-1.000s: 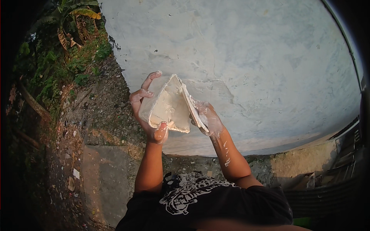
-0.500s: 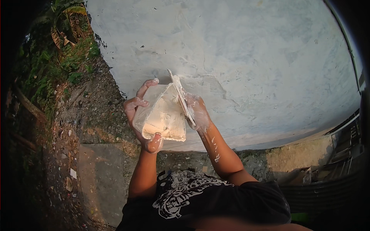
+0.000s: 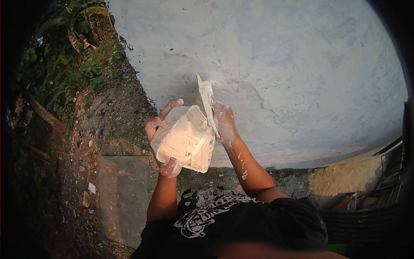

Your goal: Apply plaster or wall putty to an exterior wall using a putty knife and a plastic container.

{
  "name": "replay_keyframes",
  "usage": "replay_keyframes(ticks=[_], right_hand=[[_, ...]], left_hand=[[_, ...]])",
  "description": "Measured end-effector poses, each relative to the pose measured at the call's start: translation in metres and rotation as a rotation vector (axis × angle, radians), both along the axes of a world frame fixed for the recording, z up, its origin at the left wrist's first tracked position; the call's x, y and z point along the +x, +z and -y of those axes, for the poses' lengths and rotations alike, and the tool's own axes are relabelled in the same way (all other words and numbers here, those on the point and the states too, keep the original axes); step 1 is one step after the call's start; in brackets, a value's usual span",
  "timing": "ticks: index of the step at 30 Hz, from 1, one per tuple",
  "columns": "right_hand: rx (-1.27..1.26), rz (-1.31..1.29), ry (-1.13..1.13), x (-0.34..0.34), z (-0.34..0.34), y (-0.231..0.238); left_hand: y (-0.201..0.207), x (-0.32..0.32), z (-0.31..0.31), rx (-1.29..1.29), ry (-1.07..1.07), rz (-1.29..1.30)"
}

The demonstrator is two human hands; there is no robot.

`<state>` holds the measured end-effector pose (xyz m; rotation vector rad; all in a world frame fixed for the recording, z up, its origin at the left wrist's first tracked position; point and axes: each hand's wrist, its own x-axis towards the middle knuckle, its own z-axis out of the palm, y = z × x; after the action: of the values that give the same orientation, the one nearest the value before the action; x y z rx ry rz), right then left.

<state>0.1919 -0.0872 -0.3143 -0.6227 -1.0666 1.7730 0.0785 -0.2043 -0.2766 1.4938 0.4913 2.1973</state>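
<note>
My left hand [image 3: 154,124], smeared with white paste, grips a squarish translucent tub [image 3: 171,121] from its left side, thumb at the lower rim and fingers round the outer wall. Inside the tub, a coat of creamy white paste [image 3: 187,138] lines the bottom and sides. In my right hand [image 3: 226,125] is a flat, paste-covered scraper [image 3: 206,98], held on edge close to the tub's right rim. The fingers behind the scraper are partly hidden. White splashes mark my right forearm.
A large pale blue-white wall [image 3: 302,64] with a rough, patched surface stands in front of me. At left lie a stony dirt strip [image 3: 116,125], a concrete slab [image 3: 125,185] and green plants [image 3: 92,69]. Corrugated sheets [image 3: 366,224] are at lower right.
The tub has tipped and turned, its paste now facing me more. The scraper has moved from across the tub's upper right rim to just outside it. The whole view has shifted slightly.
</note>
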Motion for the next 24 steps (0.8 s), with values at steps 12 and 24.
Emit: replay_keyframes(ticks=[12,24], right_hand=[[0.458,0.386,-0.286,0.017,0.034,0.014],[0.882,0.371,-0.684,0.021,0.026,-0.001]], left_hand=[[-0.005,-0.084,0.020,-0.074,0.046,0.265],[0.001,-0.046,-0.015,-0.302,0.019,0.712]])
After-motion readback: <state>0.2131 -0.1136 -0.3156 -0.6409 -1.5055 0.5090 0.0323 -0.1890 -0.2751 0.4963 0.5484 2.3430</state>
